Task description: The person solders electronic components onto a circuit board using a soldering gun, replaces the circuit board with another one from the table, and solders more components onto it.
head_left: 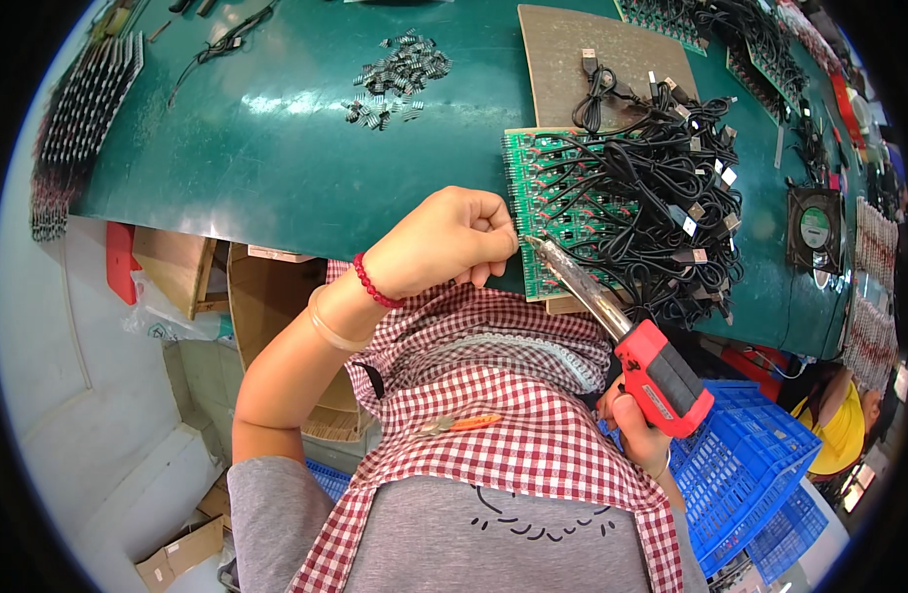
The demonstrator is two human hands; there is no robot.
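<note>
A green circuit board panel point(541, 280) lies at the table's near edge, with many black USB cables point(661, 188) bundled over its right side. My left hand point(446, 240) is closed in a pinch at the panel's left edge; whatever its fingertips hold is hidden. My right hand point(634, 427) grips a red and black soldering gun point(661, 381) from below. The gun's metal barrel slants up and left, its tip over the panel close to my left fingertips. Whether the tip touches the board I cannot tell.
A pile of small dark parts point(400, 74) sits on the green table point(276, 128). Beyond the panel lies a brown board point(558, 69). A black fan point(815, 229) stands at right, stacked panels point(88, 119) at far left. Blue crates point(741, 465) and a person in yellow point(837, 435) are lower right.
</note>
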